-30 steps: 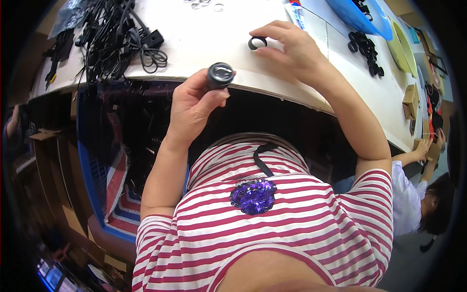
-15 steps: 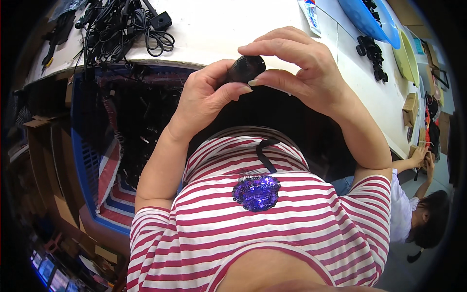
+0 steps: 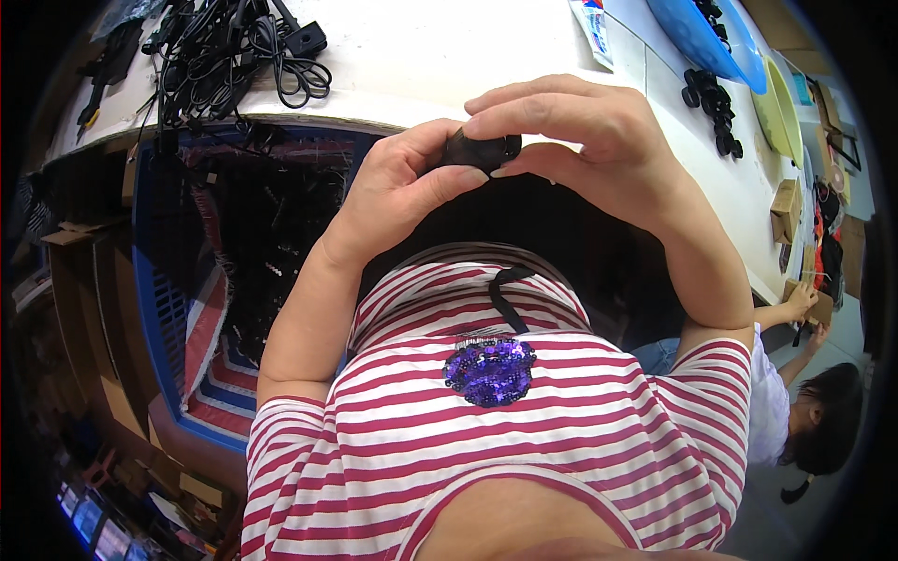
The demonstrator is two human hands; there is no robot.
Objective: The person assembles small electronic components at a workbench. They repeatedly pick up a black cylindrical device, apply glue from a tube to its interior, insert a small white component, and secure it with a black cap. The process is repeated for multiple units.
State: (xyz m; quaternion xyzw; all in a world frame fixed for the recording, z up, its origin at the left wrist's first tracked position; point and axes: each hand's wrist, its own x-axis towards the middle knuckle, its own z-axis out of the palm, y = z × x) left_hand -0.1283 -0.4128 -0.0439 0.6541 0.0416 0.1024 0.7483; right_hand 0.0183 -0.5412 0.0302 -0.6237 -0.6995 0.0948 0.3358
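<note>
A tangle of black cables (image 3: 234, 47) lies on the white table (image 3: 421, 56), with small black parts (image 3: 713, 103) beside a blue tray (image 3: 697, 33) and a yellow dish (image 3: 774, 107). Below stands a blue crate (image 3: 159, 309), apparently full of dark parts. A co-worker (image 3: 795, 411) sits nearby.

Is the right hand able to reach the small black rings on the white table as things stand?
Probably yes, but not at once. The right hand is busy gripping the small black part together with the left hand. The black rings lie uncovered on the white table, on its side.
</note>
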